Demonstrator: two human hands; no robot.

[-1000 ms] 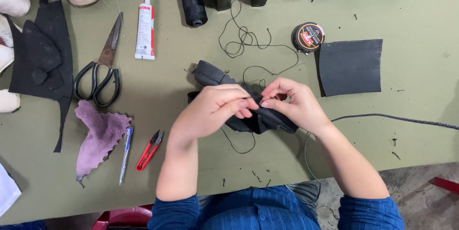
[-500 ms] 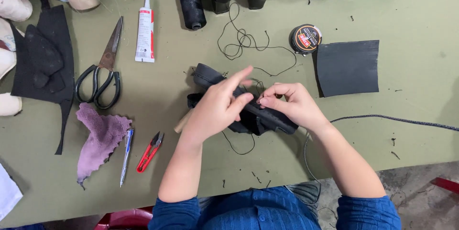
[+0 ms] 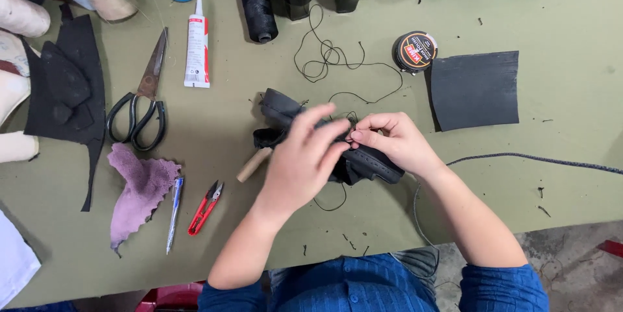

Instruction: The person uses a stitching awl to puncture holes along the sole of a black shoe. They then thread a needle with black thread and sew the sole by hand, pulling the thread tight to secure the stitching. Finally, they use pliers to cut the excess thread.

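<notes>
A black leather shoe piece [image 3: 280, 106] lies at the table's middle, with black thread [image 3: 328, 59] running off it in loops toward the back. My left hand [image 3: 305, 156] rests over the piece with fingers spread and lifted. My right hand [image 3: 396, 140] holds the piece's right end, its fingertips pinched on the thread close to the left fingers. A wooden tool handle [image 3: 253, 164] sticks out from under the piece at the left. Much of the piece is hidden beneath both hands.
Scissors [image 3: 139, 101], a glue tube [image 3: 196, 45], a purple cloth [image 3: 137, 189], a pen [image 3: 174, 211] and red snips [image 3: 204, 208] lie to the left. A round tin [image 3: 415, 51] and a black leather sheet [image 3: 476, 89] sit to the right. Thread spools [image 3: 254, 0] line the back edge.
My left hand has opened its fingers and slid slightly toward me over the shoe piece. The right hand stays pinched in about the same place.
</notes>
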